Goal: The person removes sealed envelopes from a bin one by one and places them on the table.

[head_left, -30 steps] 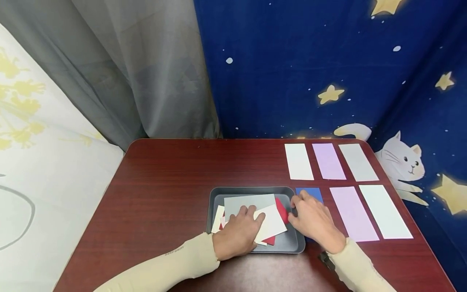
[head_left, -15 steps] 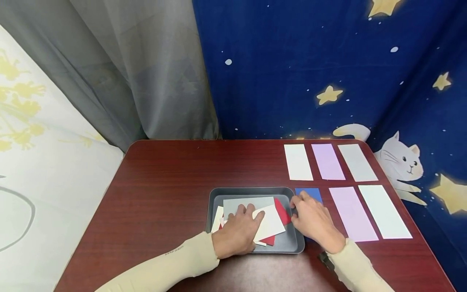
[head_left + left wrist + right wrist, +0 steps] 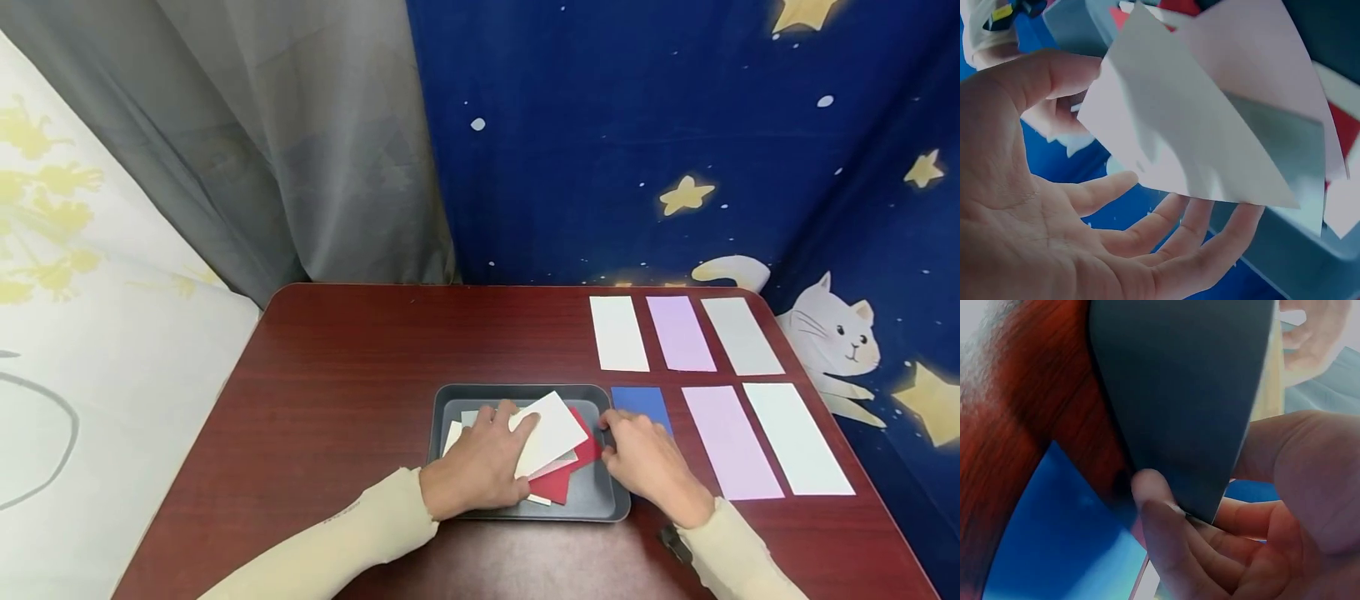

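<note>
In the head view a dark grey baking tray [image 3: 592, 496] holds a loose pile of cards. My left hand [image 3: 474, 462] is over the pile and grips a white card [image 3: 553, 429] at its edges; thumb and fingertips touch it in the left wrist view. Beneath lie red cards [image 3: 553, 487], a lilac card [image 3: 1254, 56] and a grey-green card [image 3: 1285, 144]. At the tray's right side, my right hand [image 3: 648, 458] holds the rim. In the right wrist view its thumb and fingers close around the tray wall [image 3: 1179, 394]. The back of my left hand hides part of the pile.
A blue card [image 3: 641, 406] lies right of the tray, partly under my right hand. Further right are a lilac card [image 3: 732, 442] and a pale mint card [image 3: 798, 439]. Behind them a white card [image 3: 618, 333], another lilac card [image 3: 681, 333] and a grey card [image 3: 742, 336] form a row.
My left hand has shifted slightly left, and the white card has turned and risen off the pile. More of the red cards shows. The right hand stays at the tray rim.
</note>
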{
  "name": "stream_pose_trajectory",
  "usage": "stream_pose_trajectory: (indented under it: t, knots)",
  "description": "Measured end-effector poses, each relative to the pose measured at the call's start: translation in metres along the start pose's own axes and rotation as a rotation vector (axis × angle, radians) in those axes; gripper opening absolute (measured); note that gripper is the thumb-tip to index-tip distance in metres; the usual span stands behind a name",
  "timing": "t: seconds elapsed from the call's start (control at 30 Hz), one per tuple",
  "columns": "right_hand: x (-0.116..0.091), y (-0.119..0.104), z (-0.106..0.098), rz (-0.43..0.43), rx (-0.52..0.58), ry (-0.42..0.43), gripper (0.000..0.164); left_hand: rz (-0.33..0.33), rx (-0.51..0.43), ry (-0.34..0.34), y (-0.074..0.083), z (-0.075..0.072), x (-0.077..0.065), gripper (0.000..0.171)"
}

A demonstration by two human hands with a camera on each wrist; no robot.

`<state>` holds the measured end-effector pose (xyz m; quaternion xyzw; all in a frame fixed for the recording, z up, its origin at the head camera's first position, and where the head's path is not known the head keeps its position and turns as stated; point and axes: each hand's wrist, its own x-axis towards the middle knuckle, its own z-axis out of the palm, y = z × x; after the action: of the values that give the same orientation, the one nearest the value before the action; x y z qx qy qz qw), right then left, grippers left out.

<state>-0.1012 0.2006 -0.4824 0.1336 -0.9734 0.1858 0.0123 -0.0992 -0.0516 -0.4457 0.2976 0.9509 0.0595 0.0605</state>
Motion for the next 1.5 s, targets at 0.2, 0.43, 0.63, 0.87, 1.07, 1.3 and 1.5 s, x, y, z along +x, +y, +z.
stream_pose_trajectory:
  t: [0.2, 0.43, 0.63, 0.87, 1.07, 1.3, 1.5]
  knots:
    - [-0.001, 0.001, -0.002, 0.002, -0.013, -0.002, 0.029, -0.023, -0.013, 0.06, -0.013, -0.013, -0.001, 0.082]
    - [-0.001, 0.001, -0.003, 0.003, -0.017, -0.009, 0.03, -0.071, -0.024, 0.109, -0.034, -0.024, -0.001, 0.081]
    - [-0.002, 0.001, -0.002, 0.006, -0.015, -0.007, 0.03, -0.136, -0.043, 0.143, -0.054, -0.029, 0.004, 0.081]
    - [-0.002, 0.001, -0.002, 0.015, -0.01, -0.008, 0.03, -0.251, -0.129, 0.152, -0.082, -0.032, 0.016, 0.084]
    - [-0.002, 0.001, -0.001, 0.016, -0.015, -0.008, 0.03, -0.333, -0.187, 0.158, -0.111, -0.031, 0.028, 0.085]
    - [-0.003, 0.002, 0.0, 0.011, -0.012, 0.004, 0.031, -0.439, -0.234, 0.143, -0.14, -0.025, 0.044, 0.085]
    - [-0.003, 0.002, 0.001, 0.01, -0.01, 0.014, 0.03, -0.54, -0.26, 0.125, -0.157, -0.018, 0.057, 0.087]
